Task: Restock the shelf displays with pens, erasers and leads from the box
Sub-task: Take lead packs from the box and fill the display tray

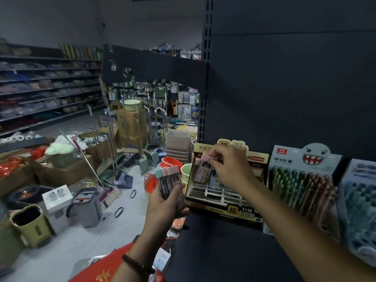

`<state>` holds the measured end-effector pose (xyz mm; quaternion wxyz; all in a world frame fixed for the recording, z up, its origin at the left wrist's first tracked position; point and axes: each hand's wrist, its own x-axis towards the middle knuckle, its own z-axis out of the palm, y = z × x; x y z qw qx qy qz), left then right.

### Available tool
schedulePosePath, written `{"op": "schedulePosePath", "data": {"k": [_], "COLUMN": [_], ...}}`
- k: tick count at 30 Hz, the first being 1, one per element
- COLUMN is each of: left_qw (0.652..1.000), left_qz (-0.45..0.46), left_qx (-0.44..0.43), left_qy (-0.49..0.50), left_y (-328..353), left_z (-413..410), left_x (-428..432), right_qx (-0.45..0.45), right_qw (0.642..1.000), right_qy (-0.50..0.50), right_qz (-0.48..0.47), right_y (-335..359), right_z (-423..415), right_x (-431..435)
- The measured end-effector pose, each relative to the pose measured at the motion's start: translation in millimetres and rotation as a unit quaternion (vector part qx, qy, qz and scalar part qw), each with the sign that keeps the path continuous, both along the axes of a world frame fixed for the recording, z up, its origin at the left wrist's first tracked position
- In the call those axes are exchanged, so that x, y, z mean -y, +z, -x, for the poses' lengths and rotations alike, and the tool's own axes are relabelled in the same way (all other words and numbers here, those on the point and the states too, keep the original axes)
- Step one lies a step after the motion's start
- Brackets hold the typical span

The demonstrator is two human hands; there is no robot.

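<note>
My left hand [165,202] grips a bundle of several lead cases [168,180] with pink and teal caps, held upright beside the shelf's left end. My right hand [227,167] pinches the pink cap of one lead case [204,169] and holds it tilted over the black and gold lead display box [223,208]. That box stands on the dark shelf [213,247] and its white slotted tray has a few cases at the back and open slots in front. To its right stands a pen display [301,184] with a grinning ghost card.
A pale blue display [360,202] sits at the far right of the shelf. The dark back panel [284,88] rises behind. Left of the shelf the floor is crowded with cardboard boxes [61,171], mop buckets [87,208], stacked baskets [179,145], brooms and an orange bucket [168,161].
</note>
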<state>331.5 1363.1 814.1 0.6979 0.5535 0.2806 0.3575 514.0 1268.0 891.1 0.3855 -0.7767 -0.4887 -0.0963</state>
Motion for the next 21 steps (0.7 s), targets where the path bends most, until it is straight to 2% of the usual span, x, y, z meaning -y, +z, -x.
{"op": "schedulePosePath", "data": {"k": [7,15,18,21], "left_qw": [1.000,1.000,1.000,1.000], "left_qz": [0.009,0.018,0.010,0.009], "left_qx": [0.000,-0.010,-0.010,0.004], "left_qy": [-0.001,0.012,0.017,0.026], "left_y": [0.1,1.7,2.5,5.7], "left_z": [1.7,0.1,1.9,5.6], "left_x": [-2.7,-9.1,-9.4,-9.1], "right_qx": [0.004,0.149,0.149,0.103], "right_qw": [0.998,0.982,0.982,0.992], "right_qy": [-0.015,-0.062,-0.065,-0.049], "right_qz": [0.060,0.102,0.100,0.059], "right_y": [4.2,-5.1,-8.8,-2.8], "right_z": [0.1,8.5,6.5,8.1], "right_x": [-11.1,-31.4,-27.0,-19.5]}}
